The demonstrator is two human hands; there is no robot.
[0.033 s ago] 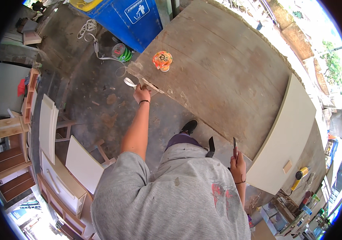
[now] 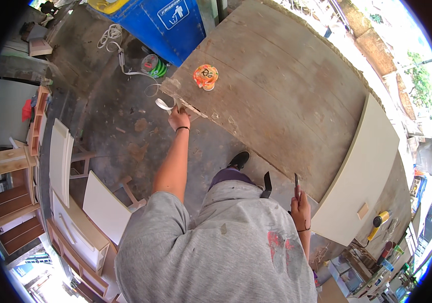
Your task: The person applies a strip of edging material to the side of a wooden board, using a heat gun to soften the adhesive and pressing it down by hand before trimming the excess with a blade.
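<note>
- The fingers of the left hand (image 2: 179, 119) are pinched together on a white strip (image 2: 164, 104), with little or no gap between them, at the near-left corner of the brown tabletop (image 2: 276, 91).
- The strip's loop curls out to the left, just past that corner and above the floor (image 2: 120, 111).
- It looks thin, light and springy; it would probably bend freely, crease if folded hard, and perhaps slide if smooth. A flat pinch close to the working end should suit it best.
- The fingers of the right hand (image 2: 302, 208) are wrapped round a slim tool (image 2: 297, 186), its narrow end pointing away from the body, near the pale panel (image 2: 360, 171). Its exact kind is too small to tell.
- That tool seems stiff and light; the handle is the safer hold, since the tip may be sharp.
- An orange tub (image 2: 206, 76) stands near the left hand.
</note>
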